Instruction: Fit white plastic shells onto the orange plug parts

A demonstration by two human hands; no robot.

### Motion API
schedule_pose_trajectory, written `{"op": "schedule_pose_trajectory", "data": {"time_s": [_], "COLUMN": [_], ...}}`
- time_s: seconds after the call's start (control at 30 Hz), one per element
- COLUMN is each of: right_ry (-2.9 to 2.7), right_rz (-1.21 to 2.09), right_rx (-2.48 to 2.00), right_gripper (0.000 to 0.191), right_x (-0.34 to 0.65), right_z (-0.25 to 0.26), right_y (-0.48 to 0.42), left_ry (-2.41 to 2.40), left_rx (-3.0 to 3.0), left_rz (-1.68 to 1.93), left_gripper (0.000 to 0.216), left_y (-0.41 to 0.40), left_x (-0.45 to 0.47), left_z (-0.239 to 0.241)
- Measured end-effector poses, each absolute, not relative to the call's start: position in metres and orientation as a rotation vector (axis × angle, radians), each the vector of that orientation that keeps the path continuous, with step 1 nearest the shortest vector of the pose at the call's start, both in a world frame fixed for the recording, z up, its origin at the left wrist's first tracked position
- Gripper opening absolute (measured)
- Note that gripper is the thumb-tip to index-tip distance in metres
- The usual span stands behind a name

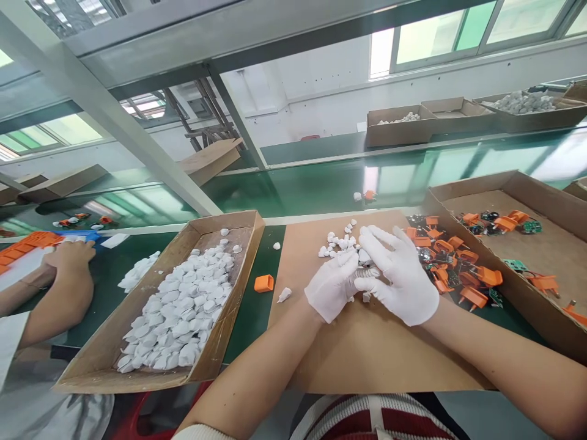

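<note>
My left hand (332, 286) and my right hand (401, 275), both in white gloves, meet over a brown cardboard sheet (358, 354). Small white putty-like lumps (337, 244) are heaped just beyond and beneath the fingertips. The left fingers are pressed together, partly tucked under the right hand; what they hold is hidden. On the right hand the fingers are stretched out, thumb apart, cupped over the lumps. A loose white piece (284, 295) lies left of my left hand, near an orange plug housing (263, 283). Orange plugs with circuit boards (452, 256) are piled beside my right hand.
A cardboard tray of white lumps (251, 229) stands to the left. At right, another cardboard tray (481, 244) contains several plug assemblies. Behind runs a green conveyor belt (293, 183). A co-worker's hands (71, 253) are at far left, and a slanted metal post (137, 140) rises there.
</note>
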State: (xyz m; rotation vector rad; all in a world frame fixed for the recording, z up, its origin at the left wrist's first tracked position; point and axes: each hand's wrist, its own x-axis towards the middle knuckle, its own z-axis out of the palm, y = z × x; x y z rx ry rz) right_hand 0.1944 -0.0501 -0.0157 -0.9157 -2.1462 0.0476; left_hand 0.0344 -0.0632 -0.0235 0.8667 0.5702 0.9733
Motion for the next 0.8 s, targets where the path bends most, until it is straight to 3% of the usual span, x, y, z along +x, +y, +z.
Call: {"op": "schedule_pose_trajectory", "data": {"time_s": [0.1,0.23,0.37,0.43,0.63,0.7,0.8], "right_ry": [-2.123,-1.713,-1.532,-1.647,-2.171,-2.220,-2.207], "right_rz": [0.229,0.797,1.068,0.925,-0.018,-0.101,0.063], "right_rx": [-0.955,-1.173,-1.273,-1.222,-0.936,-0.970,-1.048], "right_gripper": [0.062,0.042,0.045,0.055,0.097,0.099,0.088], "right_x": [0.193,0.192,0.192,0.192,0.190,0.189,0.188], "right_z": [-0.013,-0.014,-0.016,-0.017,-0.029,-0.032,-0.029], "right_y": [-0.051,-0.055,-0.058,-0.059,-0.054,-0.052,-0.054], "left_ry": [0.679,0.792,0.865,0.858,0.889,0.775,0.693], "left_rx": [0.915,0.900,0.844,0.831,0.873,0.842,0.785], "left_rz": [0.971,0.973,0.961,0.987,0.915,0.912,0.904], "left_gripper": [0.032,0.034,0.034,0.034,0.032,0.033,0.033], "left_y": [-0.065,-0.065,-0.067,-0.068,-0.066,-0.062,-0.059], "left_x": [0.035,0.040,0.047,0.046,0.034,0.031,0.030], "left_z": [-0.022,-0.024,-0.025,-0.019,-0.010,-0.014,-0.019]}}
